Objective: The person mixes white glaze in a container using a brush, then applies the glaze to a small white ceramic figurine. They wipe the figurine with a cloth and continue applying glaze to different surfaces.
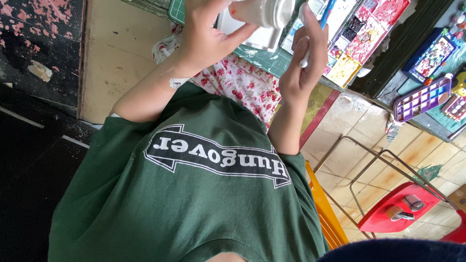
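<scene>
We read this as mid-painting: left hand (204, 39) fingers curled tight around a white plaster figure (264, 12), thumb pressed under it; right hand (301, 68) pinches a blue-handled brush (326, 12), tip hidden. Paint palette (359, 39) lies just beyond the right fingers. Next stroke likely needs steady brush-to-figure contact.

green shirt (194, 204), floral cloth (242, 85), red stool (398, 208)

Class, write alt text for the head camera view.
The left hand holds a white pot while the right hand holds a blue-handled paintbrush, above a paint-smeared palette and floral cloth.
</scene>
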The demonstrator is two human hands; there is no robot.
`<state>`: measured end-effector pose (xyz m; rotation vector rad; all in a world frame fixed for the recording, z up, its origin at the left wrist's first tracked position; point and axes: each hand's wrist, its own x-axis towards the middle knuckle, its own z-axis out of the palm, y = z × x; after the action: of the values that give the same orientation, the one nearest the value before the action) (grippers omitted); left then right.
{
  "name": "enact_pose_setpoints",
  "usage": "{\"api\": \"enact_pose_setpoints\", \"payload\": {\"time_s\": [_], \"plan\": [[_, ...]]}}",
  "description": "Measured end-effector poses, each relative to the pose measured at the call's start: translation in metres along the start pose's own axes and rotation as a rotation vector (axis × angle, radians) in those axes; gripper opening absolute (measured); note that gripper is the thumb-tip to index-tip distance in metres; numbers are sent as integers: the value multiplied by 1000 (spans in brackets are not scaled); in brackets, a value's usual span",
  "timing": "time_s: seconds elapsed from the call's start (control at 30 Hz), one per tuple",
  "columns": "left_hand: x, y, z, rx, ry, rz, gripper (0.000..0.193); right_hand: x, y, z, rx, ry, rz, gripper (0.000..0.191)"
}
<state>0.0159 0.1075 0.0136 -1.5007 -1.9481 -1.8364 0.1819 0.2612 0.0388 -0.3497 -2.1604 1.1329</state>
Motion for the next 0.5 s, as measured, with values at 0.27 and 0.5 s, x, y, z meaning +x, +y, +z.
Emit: {"api": "enact_pose_setpoints", "payload": {"time_s": [0.27,0.5], "plan": [[6,7,-11,-113,-126,-102,40,14,-12,-12,-309,-128,-188,59],[6,10,-13,-107,-128,-49,37,15,-3,-18,-424,-156,-236,62]]}}
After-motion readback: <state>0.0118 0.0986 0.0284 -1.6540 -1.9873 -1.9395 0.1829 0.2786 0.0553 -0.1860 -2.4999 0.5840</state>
